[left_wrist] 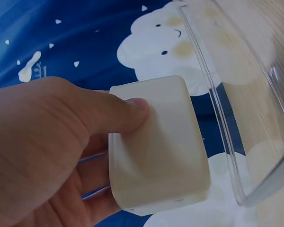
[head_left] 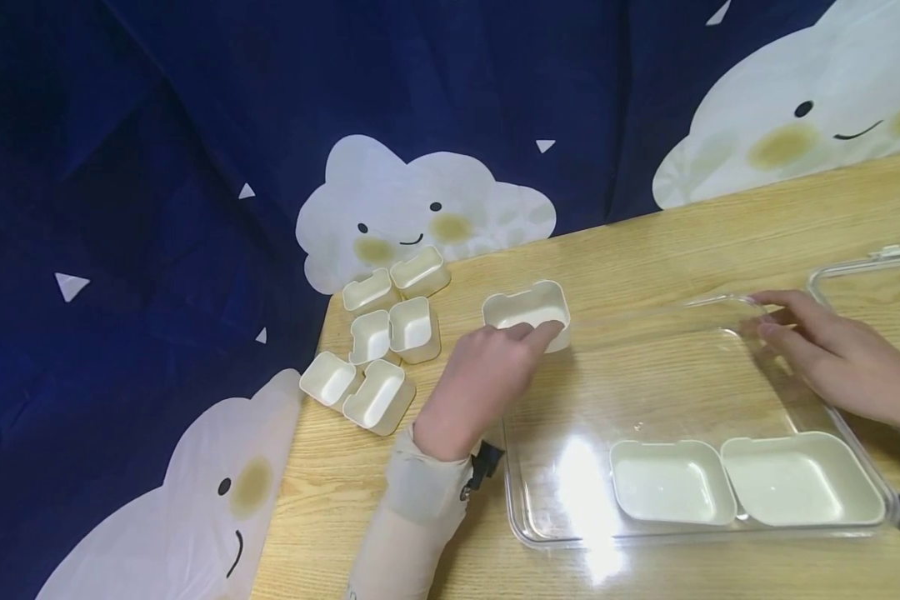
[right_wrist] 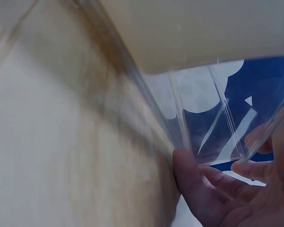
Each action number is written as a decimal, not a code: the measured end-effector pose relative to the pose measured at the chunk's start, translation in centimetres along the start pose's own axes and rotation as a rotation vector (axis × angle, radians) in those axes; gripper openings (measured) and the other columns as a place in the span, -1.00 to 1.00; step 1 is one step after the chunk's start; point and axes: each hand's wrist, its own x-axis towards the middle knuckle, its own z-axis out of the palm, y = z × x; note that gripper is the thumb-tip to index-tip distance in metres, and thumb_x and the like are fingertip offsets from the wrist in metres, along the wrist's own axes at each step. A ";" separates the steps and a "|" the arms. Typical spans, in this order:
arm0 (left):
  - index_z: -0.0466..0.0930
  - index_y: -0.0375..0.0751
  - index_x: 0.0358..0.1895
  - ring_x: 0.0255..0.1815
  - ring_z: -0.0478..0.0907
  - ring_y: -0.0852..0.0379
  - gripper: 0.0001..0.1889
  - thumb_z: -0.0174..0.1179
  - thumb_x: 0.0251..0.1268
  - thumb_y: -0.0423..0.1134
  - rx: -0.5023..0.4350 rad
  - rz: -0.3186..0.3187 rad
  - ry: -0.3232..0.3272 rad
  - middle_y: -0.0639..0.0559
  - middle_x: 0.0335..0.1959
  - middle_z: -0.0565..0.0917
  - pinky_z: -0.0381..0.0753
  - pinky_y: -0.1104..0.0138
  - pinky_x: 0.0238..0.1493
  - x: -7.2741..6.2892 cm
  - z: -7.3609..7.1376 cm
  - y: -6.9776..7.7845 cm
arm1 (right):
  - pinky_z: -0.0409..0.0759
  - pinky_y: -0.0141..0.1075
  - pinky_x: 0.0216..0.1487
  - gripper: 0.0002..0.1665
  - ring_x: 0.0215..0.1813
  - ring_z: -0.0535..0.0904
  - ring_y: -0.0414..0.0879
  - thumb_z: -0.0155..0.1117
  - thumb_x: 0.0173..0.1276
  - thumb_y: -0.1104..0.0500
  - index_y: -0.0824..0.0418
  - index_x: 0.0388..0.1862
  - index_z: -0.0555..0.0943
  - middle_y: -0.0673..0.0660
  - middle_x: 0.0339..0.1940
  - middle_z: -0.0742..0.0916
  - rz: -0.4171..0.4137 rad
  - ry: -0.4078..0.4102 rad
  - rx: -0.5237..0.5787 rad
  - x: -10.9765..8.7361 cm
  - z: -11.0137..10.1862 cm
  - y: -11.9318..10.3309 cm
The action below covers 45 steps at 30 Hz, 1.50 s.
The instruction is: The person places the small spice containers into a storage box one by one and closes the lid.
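Note:
My left hand grips a small cream plastic bin just beyond the far left corner of a clear plastic box. In the left wrist view the thumb presses the outer wall of this bin, with fingers partly hidden behind it. My right hand holds the box by its far right corner. The right wrist view has the thumb and fingers of that hand around the clear corner. Two cream bins, one smaller and one wider, sit side by side along the box's near side.
Several more cream bins stand grouped on the wooden table at the left. A clear-edged piece, partly out of frame, lies at the far right. A dark blue cloud-print cloth hangs behind the table and at its left.

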 end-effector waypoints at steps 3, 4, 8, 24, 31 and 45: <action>0.52 -0.02 -0.10 -0.70 0.22 0.23 -0.71 0.04 0.36 -0.53 -0.012 0.009 -0.016 0.17 -0.63 0.42 0.26 0.40 -0.67 0.1 -0.3 0.3 | 0.47 -0.25 -0.26 -0.42 -0.13 0.56 -0.33 -0.11 0.70 -0.02 0.15 0.58 0.27 0.41 0.07 0.74 0.006 -0.003 -0.004 0.0 0.0 -0.1; 0.52 -0.02 -0.09 -0.70 0.23 0.23 -0.71 0.04 0.35 -0.54 -0.016 0.012 -0.021 0.17 -0.62 0.42 0.26 0.40 -0.67 0.1 -0.4 0.3 | 0.47 -0.25 -0.26 -0.41 -0.13 0.59 -0.29 -0.11 0.70 -0.02 0.15 0.58 0.27 0.41 0.06 0.74 0.007 -0.002 -0.004 0.0 0.0 -0.1; 0.53 0.01 -0.07 -0.70 0.22 0.24 -0.69 0.04 0.35 -0.54 -0.015 0.024 -0.030 0.18 -0.62 0.41 0.23 0.42 -0.67 0.1 -0.6 0.6 | 0.47 -0.22 -0.26 -0.41 -0.08 0.68 0.06 -0.12 0.70 -0.01 0.19 0.57 0.28 0.42 0.04 0.75 0.005 0.005 -0.015 0.0 0.0 -0.2; 0.55 0.06 -0.04 -0.64 0.15 0.24 -0.62 0.03 0.32 -0.55 -0.029 0.088 -0.107 0.20 -0.61 0.42 0.24 0.42 -0.67 0.4 -1.1 2.1 | 0.47 -0.19 -0.25 -0.44 -0.13 0.68 0.06 -0.08 0.69 0.01 0.18 0.54 0.33 0.38 -0.01 0.77 -0.007 0.039 -0.035 0.1 -0.1 -0.1; 0.58 0.12 0.02 -0.64 0.19 0.24 -0.62 0.06 0.35 -0.48 -0.028 0.129 -0.128 0.23 -0.59 0.46 0.21 0.41 -0.61 0.4 -1.2 2.7 | 0.47 -0.19 -0.27 -0.43 -0.10 0.68 0.22 -0.09 0.69 0.01 0.19 0.55 0.31 0.40 -0.02 0.76 -0.008 0.032 -0.040 0.1 0.0 -0.2; 0.56 0.13 -0.03 -0.53 0.42 0.31 -0.76 0.12 0.44 -0.35 -0.104 0.170 -0.389 0.24 -0.51 0.50 0.44 0.38 -0.57 0.6 -1.5 3.8 | 0.46 -0.21 -0.30 -0.42 -0.11 0.69 0.18 -0.13 0.70 -0.02 0.18 0.56 0.28 0.44 0.04 0.74 0.016 0.007 -0.037 0.1 0.0 -0.4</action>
